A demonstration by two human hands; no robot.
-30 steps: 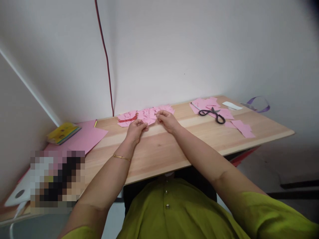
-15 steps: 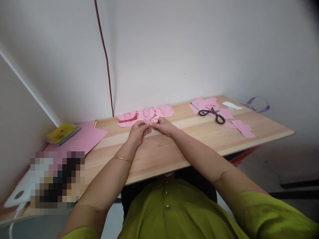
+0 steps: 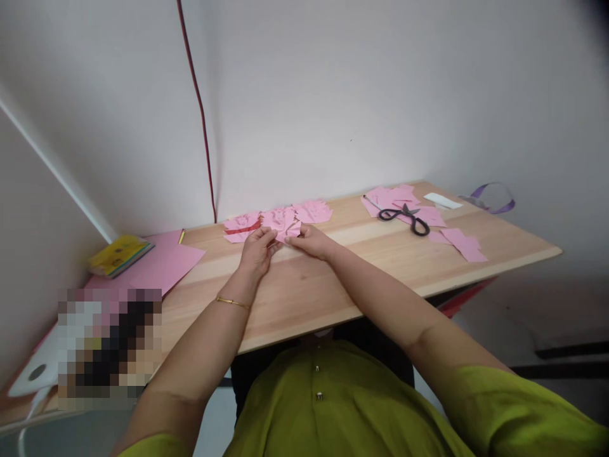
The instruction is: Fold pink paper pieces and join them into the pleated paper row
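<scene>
Between my two hands is a small piece of pink paper (image 3: 287, 235), creased and held just above the wooden table. My left hand (image 3: 257, 250) pinches its left side between thumb and fingers. On the other side my right hand (image 3: 311, 242) grips the right edge, thumb on top. Right behind the hands lie cut pink paper pieces (image 3: 313, 211) with jagged edges, in a row near the wall. A red strip (image 3: 243, 228) lies across the leftmost piece. The undersides of my fingers are partly hidden.
Black-handled scissors (image 3: 404, 219) rest on pink scraps (image 3: 380, 195) at the right, near a white piece (image 3: 442, 201) and a purple band (image 3: 497, 198). At the left, a yellow packet (image 3: 120, 255) sits on pink sheets (image 3: 166, 266). A pixelated patch covers the left corner.
My hands have moved slightly apart, the left one a little to the left. More of the held pink paper shows between them. The things on the table stay put.
</scene>
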